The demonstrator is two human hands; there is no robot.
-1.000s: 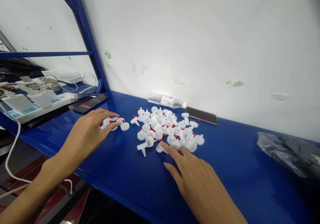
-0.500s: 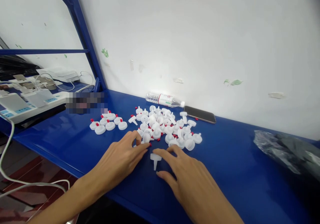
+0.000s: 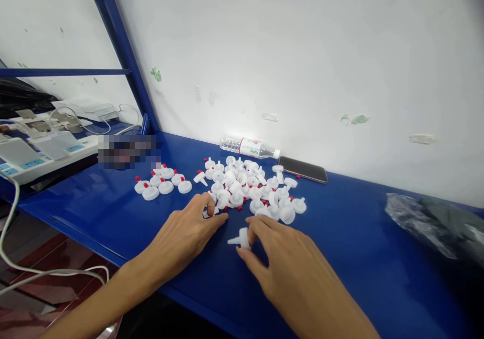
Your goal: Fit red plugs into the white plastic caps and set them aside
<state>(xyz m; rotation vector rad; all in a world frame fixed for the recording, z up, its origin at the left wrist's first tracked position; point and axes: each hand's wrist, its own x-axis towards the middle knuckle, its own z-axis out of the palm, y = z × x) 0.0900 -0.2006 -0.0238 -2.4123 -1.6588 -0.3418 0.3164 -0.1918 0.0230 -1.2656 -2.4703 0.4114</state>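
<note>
A white nozzle cap [image 3: 244,238] is pinched between the thumb and fingers of my right hand [image 3: 282,253], its spout pointing left. My left hand [image 3: 191,233] is at the near edge of a pile of white nozzle caps [image 3: 252,180], index finger bent and thumb stretched out, the two apart. Several caps in the pile lie tilted or on their sides, with small red tips [image 3: 239,208] among them. To the left stands a group of white caps with red tips fitted upright on their spouts [image 3: 165,186].
Against the wall lie a clear plastic bottle [image 3: 251,148] and a dark phone [image 3: 302,169]. A clear plastic bag [image 3: 416,223] rests at the right. Power strips [image 3: 41,160] with plugs and white cables are at the left, beside the blue frame [image 3: 124,51].
The cap by my right hand has turned from spout-down to spout-left, and the fingers have closed on it. My left hand has shifted slightly.
</note>
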